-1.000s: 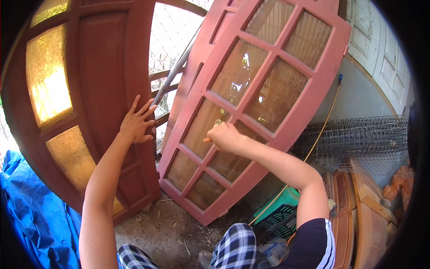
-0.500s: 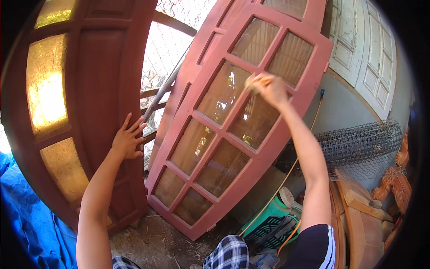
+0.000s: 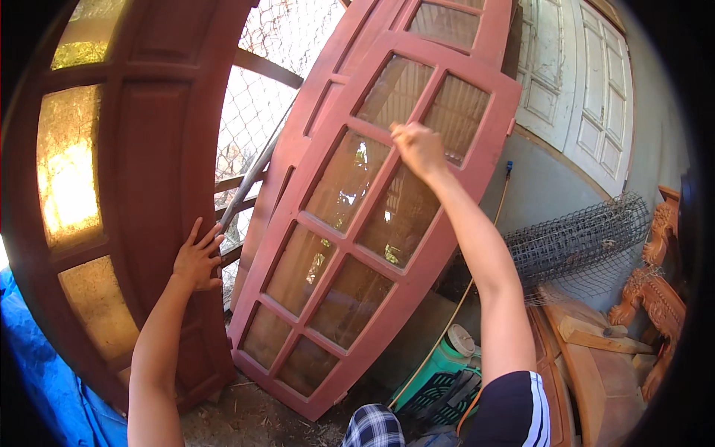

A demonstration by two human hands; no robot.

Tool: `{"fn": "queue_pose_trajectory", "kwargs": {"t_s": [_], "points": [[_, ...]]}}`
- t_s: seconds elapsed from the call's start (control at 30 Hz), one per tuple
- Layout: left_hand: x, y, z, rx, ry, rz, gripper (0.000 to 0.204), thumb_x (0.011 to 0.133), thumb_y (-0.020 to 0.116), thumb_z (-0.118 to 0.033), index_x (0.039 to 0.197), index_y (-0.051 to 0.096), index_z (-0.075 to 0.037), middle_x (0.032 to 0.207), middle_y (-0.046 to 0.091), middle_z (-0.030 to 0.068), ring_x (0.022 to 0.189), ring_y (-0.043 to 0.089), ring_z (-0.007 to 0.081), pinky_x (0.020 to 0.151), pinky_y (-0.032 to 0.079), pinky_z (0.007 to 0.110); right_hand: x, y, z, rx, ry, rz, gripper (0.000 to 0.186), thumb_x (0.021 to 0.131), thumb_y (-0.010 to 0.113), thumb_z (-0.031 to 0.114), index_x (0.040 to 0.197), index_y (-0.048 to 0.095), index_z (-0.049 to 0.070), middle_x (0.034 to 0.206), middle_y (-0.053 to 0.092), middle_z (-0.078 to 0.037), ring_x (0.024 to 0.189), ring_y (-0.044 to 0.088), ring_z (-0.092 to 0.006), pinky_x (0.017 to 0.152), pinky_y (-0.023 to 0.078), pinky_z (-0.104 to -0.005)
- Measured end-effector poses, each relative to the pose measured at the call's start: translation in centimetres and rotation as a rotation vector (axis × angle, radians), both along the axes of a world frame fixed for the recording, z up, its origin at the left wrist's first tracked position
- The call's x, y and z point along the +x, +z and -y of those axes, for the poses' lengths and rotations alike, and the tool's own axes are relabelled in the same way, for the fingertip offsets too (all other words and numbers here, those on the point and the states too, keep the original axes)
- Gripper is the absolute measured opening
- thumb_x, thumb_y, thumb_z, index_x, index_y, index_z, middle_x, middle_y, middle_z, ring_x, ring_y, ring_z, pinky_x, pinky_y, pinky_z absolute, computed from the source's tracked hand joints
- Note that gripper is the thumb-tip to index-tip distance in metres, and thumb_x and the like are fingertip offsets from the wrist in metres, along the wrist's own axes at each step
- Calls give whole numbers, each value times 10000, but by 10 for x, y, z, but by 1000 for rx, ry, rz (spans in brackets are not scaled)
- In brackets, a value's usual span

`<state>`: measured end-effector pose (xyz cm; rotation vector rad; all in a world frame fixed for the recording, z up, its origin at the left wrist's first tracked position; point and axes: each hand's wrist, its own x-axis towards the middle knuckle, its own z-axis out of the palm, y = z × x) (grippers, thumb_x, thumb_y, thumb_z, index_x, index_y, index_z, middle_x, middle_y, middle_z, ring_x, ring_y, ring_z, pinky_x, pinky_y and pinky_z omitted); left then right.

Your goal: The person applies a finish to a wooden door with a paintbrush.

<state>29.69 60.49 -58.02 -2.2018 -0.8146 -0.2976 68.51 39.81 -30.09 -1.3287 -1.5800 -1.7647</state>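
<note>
Resting fingers apart, the left hand [image 3: 197, 261] touches the red door [image 3: 153, 164]; the right hand [image 3: 418, 147], curled closed on what I cannot tell, is at the pink door [image 3: 346, 243], leaning rightward. Its glass [image 3: 346, 179] is in place; what remains is unclear. Fence [image 3: 261, 41] stands beyond.

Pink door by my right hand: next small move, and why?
Perhaps ease your right hand a little down the central bar of the pink door: it's closed in front of that bar, glass panes lie either side, and your left hand is spread on the dark red door.
</note>
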Motion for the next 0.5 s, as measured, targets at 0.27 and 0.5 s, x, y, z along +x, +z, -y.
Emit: {"fn": "queue_pose_trajectory", "kwargs": {"t_s": [0.27,0.5], "points": [[-20,-8,-17,76,-91,1,467,766,700,-562,1119,722,-258,1516,440,12,1533,109,226,1218,-70,616,-22,-90,-58,-564,228,140,40,807,622,126,777,635,150,870,667,-65,788,685,-298,691,561,-447],[33,45,-53,98,-224,65,438,719,765,-392,1091,688,-174,1439,506,48,1491,252,225,1217,44,643,10,98,-177,-25,295,46,62,850,615,154,849,657,109,898,692,-83,814,687,-289,651,558,-435]]}}
